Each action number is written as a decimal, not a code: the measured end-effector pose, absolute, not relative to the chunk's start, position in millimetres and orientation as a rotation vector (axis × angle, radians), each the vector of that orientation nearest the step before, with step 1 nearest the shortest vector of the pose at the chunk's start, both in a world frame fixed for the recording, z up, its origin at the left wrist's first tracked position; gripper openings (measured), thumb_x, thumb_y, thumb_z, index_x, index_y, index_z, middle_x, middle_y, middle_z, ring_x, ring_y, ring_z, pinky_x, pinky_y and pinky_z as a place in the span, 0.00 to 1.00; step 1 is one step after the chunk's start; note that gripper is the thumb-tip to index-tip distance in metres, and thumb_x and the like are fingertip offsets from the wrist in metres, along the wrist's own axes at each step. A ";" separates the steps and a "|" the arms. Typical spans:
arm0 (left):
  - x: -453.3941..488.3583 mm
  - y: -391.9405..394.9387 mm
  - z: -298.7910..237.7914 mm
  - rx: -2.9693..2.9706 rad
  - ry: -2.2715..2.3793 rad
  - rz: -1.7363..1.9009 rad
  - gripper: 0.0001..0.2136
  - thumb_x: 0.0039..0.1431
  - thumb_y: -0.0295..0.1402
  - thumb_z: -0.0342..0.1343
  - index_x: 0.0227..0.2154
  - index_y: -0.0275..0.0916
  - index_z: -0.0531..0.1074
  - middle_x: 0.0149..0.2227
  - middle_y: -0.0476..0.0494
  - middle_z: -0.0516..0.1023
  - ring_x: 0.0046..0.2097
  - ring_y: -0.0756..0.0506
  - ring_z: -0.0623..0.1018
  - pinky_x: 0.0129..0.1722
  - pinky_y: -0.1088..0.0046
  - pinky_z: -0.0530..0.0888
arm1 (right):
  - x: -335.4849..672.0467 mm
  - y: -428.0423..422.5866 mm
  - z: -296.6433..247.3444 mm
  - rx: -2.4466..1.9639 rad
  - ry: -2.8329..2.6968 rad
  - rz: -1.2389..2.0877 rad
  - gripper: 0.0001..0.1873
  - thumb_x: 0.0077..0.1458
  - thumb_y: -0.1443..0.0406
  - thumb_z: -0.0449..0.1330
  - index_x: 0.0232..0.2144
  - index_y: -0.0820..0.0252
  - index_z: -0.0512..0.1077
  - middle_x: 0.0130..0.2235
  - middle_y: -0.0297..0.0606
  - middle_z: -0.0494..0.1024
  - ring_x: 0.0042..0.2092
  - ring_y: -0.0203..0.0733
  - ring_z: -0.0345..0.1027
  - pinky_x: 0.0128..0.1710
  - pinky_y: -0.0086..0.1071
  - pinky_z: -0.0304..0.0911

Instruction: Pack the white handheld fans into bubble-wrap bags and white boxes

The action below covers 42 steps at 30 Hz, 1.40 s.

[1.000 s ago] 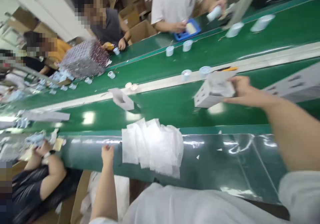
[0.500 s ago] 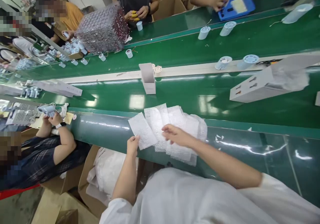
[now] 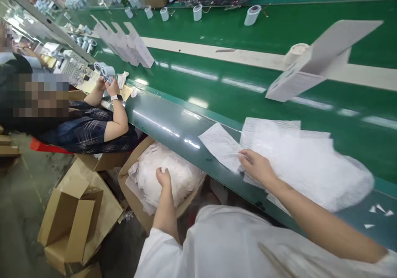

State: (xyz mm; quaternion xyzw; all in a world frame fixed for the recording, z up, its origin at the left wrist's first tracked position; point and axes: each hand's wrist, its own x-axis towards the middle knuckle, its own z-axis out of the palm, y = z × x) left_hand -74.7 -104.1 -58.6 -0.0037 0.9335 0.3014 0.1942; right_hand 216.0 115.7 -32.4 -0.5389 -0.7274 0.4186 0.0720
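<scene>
My right hand (image 3: 257, 166) rests palm down on a fanned stack of white bubble-wrap bags (image 3: 304, 162) at the near edge of the green work ledge (image 3: 173, 125), fingers closed on one sheet's edge. My left hand (image 3: 163, 177) reaches down off the ledge into a cardboard box (image 3: 130, 195) holding a bundle of white bags (image 3: 167, 174); its fingers curl on the bundle. A white carton (image 3: 297, 75) with its flap raised lies on the green conveyor belt (image 3: 235, 88) beyond the stack.
A seated person in a plaid shirt (image 3: 93, 129) at the left holds small white reels (image 3: 105, 72). Several white reels (image 3: 252, 15) and flat cartons (image 3: 130, 46) lie on the belts. Empty cardboard boxes (image 3: 74, 220) stand on the floor.
My left hand left the sheet on the ledge and dropped into the box of bags. The view swung left and down. My right hand stayed on the stack.
</scene>
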 end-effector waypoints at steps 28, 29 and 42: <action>46.3 -118.9 38.5 1.770 1.949 1.160 0.15 0.54 0.22 0.53 0.44 0.42 0.70 0.43 0.41 0.77 0.43 0.44 0.76 0.42 0.66 0.73 | 88.5 73.4 30.8 -1.173 -1.393 2.118 0.21 0.46 0.51 0.63 0.35 0.61 0.71 0.32 0.36 0.75 0.34 0.40 0.68 0.37 0.35 0.64; 46.5 -117.2 40.0 1.600 1.959 1.286 0.16 0.54 0.25 0.55 0.47 0.42 0.68 0.43 0.41 0.77 0.45 0.44 0.76 0.44 0.66 0.73 | 100.2 82.3 35.6 -1.139 -1.435 2.135 0.21 0.45 0.52 0.64 0.36 0.60 0.71 0.32 0.34 0.75 0.33 0.39 0.68 0.36 0.34 0.63; 73.1 -59.3 31.5 0.117 1.603 1.610 0.11 0.47 0.38 0.64 0.28 0.36 0.73 0.24 0.52 0.71 0.27 0.53 0.69 0.30 0.77 0.66 | 165.9 77.4 60.7 -1.104 -2.089 2.159 0.24 0.53 0.44 0.55 0.32 0.60 0.70 0.27 0.35 0.71 0.29 0.38 0.64 0.31 0.31 0.61</action>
